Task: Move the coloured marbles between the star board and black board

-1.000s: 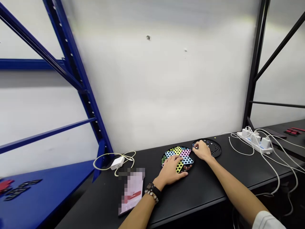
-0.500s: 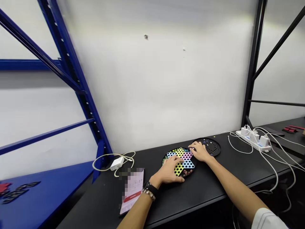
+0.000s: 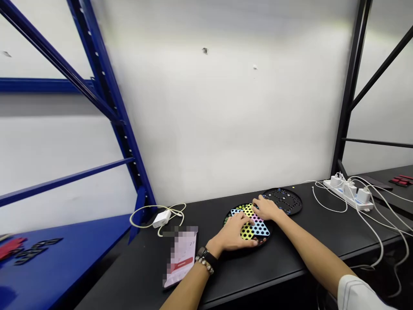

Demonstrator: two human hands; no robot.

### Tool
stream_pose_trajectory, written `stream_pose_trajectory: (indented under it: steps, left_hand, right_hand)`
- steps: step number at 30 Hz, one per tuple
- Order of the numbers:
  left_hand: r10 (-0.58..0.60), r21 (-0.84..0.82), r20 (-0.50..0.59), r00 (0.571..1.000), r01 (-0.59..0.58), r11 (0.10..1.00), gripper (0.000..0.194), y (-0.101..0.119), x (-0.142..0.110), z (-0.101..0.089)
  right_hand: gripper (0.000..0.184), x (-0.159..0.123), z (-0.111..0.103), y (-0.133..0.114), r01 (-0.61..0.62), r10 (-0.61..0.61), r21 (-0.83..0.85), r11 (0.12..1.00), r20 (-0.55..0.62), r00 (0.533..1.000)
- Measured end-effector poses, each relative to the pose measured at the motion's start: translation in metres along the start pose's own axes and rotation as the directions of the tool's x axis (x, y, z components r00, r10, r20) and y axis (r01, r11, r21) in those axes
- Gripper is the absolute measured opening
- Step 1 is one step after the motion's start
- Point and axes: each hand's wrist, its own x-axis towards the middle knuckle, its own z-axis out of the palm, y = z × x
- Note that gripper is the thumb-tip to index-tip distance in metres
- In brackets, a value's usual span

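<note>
On a black tabletop [image 3: 290,262] against a white wall [image 3: 209,120], between blue shelving [image 3: 109,94] and a power strip [image 3: 348,193], the left hand [image 3: 230,234] lies spread open on a Chinese checkers board [image 3: 247,231], and the lightly curled right hand [image 3: 267,209], its grip unclear, rests at the board's far side beside a second black board [image 3: 285,200], with a phone [image 3: 180,258] just left of them.

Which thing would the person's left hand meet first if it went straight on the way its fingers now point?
Probably the right hand. The left hand lies on the colourful star-patterned Chinese checkers board, its fingers aimed toward the right hand, though depth is hard to judge from this view.
</note>
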Motion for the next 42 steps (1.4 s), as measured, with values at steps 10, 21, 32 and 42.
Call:
stream_pose_trajectory:
  steps: [10,21,32,42]
  left_hand:
    - [-0.051,-0.017,0.007,0.999,0.051,0.999,0.046,0.007,0.0,-0.004]
    - [-0.055,-0.015,-0.006,0.998,0.055,0.998,0.043,0.005,0.0,-0.001]
    - [-0.047,-0.001,-0.015,0.999,0.047,0.999,0.042,0.003,0.001,0.002]
    - [-0.039,-0.025,-0.016,0.999,0.039,0.999,0.044,0.001,0.002,0.002]
  right_hand:
    - [0.041,0.01,0.005,0.009,-0.001,0.005,0.084,0.996,-0.047,0.999]
    - [0.054,0.006,0.0,0.0,-0.082,0.084,-0.061,0.995,0.022,0.996]
    - [0.061,0.001,-0.003,0.001,-0.098,0.099,-0.033,0.995,0.03,0.995]
    - [0.063,0.004,-0.004,0.014,-0.26,0.271,0.107,0.96,-0.11,0.956]
